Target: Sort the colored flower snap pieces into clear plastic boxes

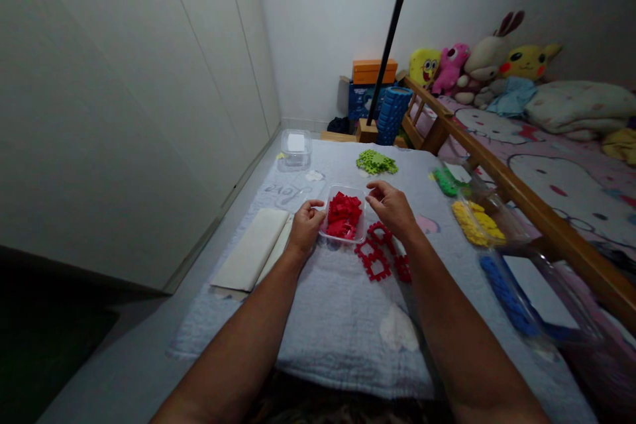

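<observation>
A clear plastic container [322, 236] stands on the cloth-covered table with a heap of red interlocking toy pieces [344, 215] inside. At its left rim, my left hand [305, 226] is closed, with thumb and fingers on the edge. My right hand [392, 207] is at the opposite rim, its curved thumb and index finger at the upper right corner; a small gap shows between those two fingers. Below the right hand, several red square frame pieces [373, 260] lie joined on the cloth, partly hidden by my right forearm.
A folded cream cloth or pad [254, 248] lies left. Green snowflake-like pieces [376, 162] are piled at the far side, near an empty clear container [297, 149]. Along the right edge are boxes of green [444, 182], yellow [477, 222] and blue pieces [507, 291], beside a wooden bed rail [501, 182].
</observation>
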{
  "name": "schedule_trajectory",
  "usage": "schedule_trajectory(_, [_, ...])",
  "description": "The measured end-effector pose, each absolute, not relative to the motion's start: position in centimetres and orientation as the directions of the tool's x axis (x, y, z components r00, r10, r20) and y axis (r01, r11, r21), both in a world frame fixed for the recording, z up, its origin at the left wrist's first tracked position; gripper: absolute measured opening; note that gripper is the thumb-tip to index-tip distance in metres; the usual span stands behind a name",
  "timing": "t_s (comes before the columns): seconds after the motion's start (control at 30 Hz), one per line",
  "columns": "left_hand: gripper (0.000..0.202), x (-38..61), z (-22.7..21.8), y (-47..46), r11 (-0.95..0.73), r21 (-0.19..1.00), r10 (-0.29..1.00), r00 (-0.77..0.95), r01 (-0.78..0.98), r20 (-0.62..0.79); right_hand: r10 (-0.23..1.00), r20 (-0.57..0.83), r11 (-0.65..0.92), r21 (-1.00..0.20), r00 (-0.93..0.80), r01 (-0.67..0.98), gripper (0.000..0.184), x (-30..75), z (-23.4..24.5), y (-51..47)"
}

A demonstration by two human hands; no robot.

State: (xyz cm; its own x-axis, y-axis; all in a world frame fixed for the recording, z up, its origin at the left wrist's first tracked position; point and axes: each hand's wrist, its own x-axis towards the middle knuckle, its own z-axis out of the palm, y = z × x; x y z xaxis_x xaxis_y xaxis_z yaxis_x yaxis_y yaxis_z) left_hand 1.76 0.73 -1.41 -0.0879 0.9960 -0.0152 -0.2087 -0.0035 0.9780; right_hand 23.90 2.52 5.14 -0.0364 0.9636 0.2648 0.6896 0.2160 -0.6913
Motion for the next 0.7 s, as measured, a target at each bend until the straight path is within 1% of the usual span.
schedule_trajectory(0.1, [0.037, 1.7, -1.5, 0.7, -0.002, 0.982, 0.996, -0.09, -0.191, -0.015, 0.981, 0.196, 0.135, -0.656, -0.005, 0.743, 0.022, 26.9, 4.9, 1.2])
schedule_trajectory(0.23, [0.036, 1.7, -1.6, 0.7, -0.006, 0.983, 0.995, -0.097, -0.185, -0.012, 0.999, -0.017, 0.031, -0.56, -0.049, 0.828, 0.016, 30.3, 3.6, -0.4])
schedule_trajectory(0.3, [0.037, 1.7, -1.6, 0.8, -0.005, 0.983, 0.995, -0.098, -0.182, -0.013, 0.995, -0.077, 0.013, -0.485, -0.057, 0.874, 0.014, 31.2, 2.7, -0.9])
schedule_trajectory(0.4, [0.038, 1.8, -1.6, 0.8, -0.005, 0.985, 0.995, -0.1, -0.174, -0.013, 0.995, -0.091, -0.001, -0.39, -0.037, 0.921, 0.012, 31.4, 1.3, -1.4])
schedule_trajectory(0.47, [0.038, 1.8, -1.7, 0.9, -0.007, 0.985, 0.995, -0.102, -0.174, -0.011, 0.995, -0.092, -0.01, -0.369, -0.025, 0.929, 0.014, 31.2, 0.7, -1.5])
schedule_trajectory(0.57, [0.039, 1.7, -1.7, 0.8, -0.008, 0.984, 0.995, -0.099, -0.179, -0.01, 0.997, -0.076, -0.037, -0.374, 0.009, 0.927, 0.018, 31.0, 0.5, -1.5])
schedule_trajectory(0.7, [0.039, 1.7, -1.6, 0.8, -0.002, 0.982, 0.995, -0.097, -0.189, -0.016, 1.0, 0.01, -0.021, -0.421, 0.027, 0.907, 0.016, 30.5, 1.8, -1.6])
